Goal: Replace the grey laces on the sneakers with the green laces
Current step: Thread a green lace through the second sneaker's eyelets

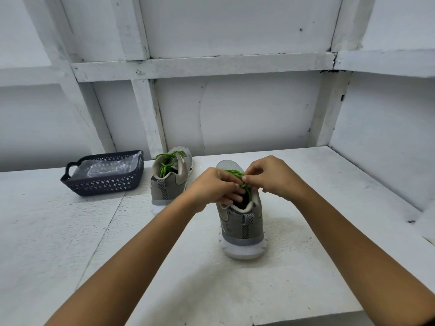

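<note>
Over the near sneaker (242, 222), left hand (215, 187) and right hand (270, 176) pinch its green lace (246, 188) between fingertips.

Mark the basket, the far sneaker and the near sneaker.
basket (103, 184): head view, on its front wall.
far sneaker (175, 188): head view, on its heel.
near sneaker (235, 229): head view, on the back of its heel.
</note>
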A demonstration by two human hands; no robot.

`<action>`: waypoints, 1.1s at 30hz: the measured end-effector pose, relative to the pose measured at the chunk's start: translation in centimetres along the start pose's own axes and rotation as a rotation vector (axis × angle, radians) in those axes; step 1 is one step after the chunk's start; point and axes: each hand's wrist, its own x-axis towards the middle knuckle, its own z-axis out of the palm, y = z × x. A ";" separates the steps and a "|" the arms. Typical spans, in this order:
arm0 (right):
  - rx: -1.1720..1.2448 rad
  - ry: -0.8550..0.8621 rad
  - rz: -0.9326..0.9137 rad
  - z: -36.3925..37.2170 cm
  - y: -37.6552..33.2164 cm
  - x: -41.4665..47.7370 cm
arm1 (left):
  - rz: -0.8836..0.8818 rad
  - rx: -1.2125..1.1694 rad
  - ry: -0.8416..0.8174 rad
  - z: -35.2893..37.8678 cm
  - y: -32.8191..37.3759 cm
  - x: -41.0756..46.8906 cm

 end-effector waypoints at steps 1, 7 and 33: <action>-0.029 0.006 -0.008 0.2 0.1 -0.1 | -0.011 0.035 -0.009 -0.1 0.0 -0.1; -0.173 0.009 -0.038 0.9 0.7 -0.8 | 0.112 0.545 0.080 -0.9 0.0 -0.3; 0.114 0.094 0.219 4.4 3.1 -0.5 | -0.057 -0.070 0.253 0.8 -4.1 0.4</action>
